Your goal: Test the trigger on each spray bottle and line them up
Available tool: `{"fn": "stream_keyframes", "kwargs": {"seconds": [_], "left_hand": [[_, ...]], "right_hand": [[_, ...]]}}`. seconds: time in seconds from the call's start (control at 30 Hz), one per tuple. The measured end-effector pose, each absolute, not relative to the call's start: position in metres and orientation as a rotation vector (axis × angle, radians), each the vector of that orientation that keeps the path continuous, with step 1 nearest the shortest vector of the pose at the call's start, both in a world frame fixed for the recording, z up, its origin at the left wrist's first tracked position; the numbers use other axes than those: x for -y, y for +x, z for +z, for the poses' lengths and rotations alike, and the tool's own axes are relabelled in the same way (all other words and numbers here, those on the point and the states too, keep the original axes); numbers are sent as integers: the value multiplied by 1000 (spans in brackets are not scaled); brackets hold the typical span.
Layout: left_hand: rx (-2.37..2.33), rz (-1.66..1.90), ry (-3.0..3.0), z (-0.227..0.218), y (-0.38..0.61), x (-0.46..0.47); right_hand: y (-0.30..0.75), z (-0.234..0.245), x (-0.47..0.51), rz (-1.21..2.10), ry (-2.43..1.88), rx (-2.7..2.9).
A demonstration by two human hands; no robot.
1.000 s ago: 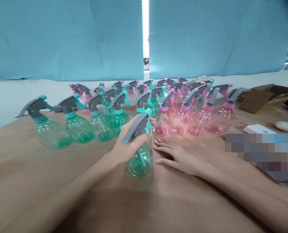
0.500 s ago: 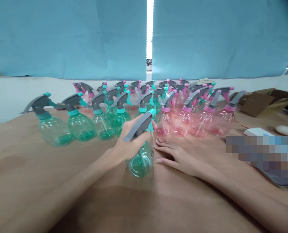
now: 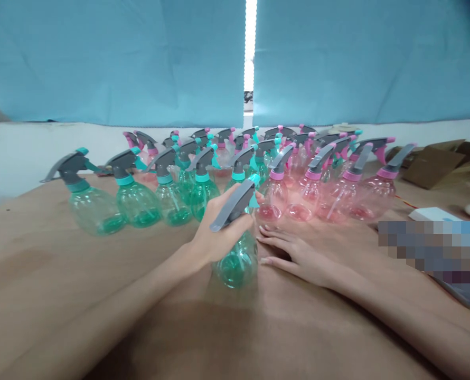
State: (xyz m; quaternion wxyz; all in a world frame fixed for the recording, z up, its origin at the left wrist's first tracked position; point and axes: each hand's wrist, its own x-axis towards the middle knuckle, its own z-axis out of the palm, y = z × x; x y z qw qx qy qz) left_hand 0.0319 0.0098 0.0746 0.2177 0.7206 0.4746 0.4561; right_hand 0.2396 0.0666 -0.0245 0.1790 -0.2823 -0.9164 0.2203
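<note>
One seemingly empty green bottle point(image 3: 238, 262) in left hand point(image 3: 218, 238)

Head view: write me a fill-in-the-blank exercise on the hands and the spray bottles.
The left hand grips a spray bottle tinted ____, not pink.
The right hand rests palm down on the table and holds ____.
The pink bottles stand to the ____ of the green bottles.
Missing words: green; nothing; right.
</note>
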Motion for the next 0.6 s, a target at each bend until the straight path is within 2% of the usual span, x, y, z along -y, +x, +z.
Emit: {"fn": "stream_keyframes", "kwargs": {"seconds": [0.6], "left_hand": [[-1274,1263,1903,73,32,-10]], "right_hand": [[240,-28,-69,605,-784,2599]]}}
